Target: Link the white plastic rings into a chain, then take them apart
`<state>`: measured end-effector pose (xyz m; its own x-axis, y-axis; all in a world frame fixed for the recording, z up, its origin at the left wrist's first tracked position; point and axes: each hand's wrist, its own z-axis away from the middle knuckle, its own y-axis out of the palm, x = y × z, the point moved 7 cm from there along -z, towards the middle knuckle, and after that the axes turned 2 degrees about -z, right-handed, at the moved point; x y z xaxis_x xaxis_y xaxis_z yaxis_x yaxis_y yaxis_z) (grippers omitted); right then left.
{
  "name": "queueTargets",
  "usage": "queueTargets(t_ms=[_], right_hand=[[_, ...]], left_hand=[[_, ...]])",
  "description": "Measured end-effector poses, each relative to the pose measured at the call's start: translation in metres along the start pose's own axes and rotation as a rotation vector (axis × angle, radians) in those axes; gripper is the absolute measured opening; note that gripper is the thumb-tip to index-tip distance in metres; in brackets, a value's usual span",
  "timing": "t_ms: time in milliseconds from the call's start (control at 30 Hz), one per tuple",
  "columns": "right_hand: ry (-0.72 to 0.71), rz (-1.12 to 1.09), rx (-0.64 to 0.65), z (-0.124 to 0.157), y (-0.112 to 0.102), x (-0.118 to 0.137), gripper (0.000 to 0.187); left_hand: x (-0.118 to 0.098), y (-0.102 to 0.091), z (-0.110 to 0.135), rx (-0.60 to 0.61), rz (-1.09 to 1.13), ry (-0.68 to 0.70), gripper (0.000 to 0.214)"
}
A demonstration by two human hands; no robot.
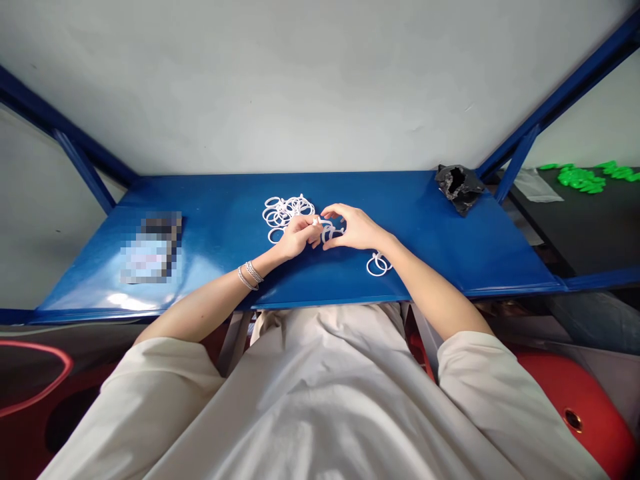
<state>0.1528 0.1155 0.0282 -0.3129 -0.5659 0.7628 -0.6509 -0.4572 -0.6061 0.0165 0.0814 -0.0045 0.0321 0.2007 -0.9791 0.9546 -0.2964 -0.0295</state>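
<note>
A white ring (331,233) is being worked at mid-frame, just ahead of the right hand (356,228), which is curved around it with its thumb and forefinger spread wide (whether it is gripped there cannot be told). A small tab (315,221) is pinched narrowly in the left hand (296,238). The ring pile (287,212) lies upper left of the grip, nearer the left hand, on the blue shelf (450,253); linked rings (379,265) sit below the right hand.
</note>
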Motion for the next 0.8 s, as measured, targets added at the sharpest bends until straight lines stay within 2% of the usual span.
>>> queueTargets(t_ms=[33, 133, 200, 367, 533, 600, 733, 800], right_hand=[[0.010, 0.051, 0.019, 0.000, 0.003, -0.001, 0.064], [0.043, 0.138, 0.071, 0.002, 0.010, -0.003, 0.037], [0.032, 0.142, 0.045, 0.002, 0.008, -0.001, 0.030], [-0.030, -0.054, -0.067, 0.003, -0.004, 0.007, 0.043], [-0.059, -0.157, -0.099, 0.003, -0.007, 0.010, 0.042], [-0.051, -0.115, -0.119, 0.002, -0.010, 0.009, 0.042], [0.014, 0.118, -0.174, 0.002, -0.024, 0.000, 0.045], [0.083, 0.232, -0.132, 0.003, -0.029, -0.010, 0.047]], left_hand=[[0.000, 0.000, 0.000, -0.004, 0.029, -0.002, 0.045], [-0.002, 0.000, -0.001, -0.013, 0.075, -0.002, 0.041], [-0.003, 0.000, -0.002, -0.023, 0.079, -0.003, 0.038], [-0.001, 0.002, -0.002, -0.020, -0.012, -0.035, 0.037], [0.002, 0.003, 0.000, -0.008, -0.089, -0.046, 0.039], [0.004, 0.003, 0.000, -0.009, -0.111, -0.057, 0.038], [0.005, 0.002, 0.001, -0.002, -0.103, -0.056, 0.038], [0.004, 0.002, 0.001, -0.002, -0.105, -0.047, 0.040]])
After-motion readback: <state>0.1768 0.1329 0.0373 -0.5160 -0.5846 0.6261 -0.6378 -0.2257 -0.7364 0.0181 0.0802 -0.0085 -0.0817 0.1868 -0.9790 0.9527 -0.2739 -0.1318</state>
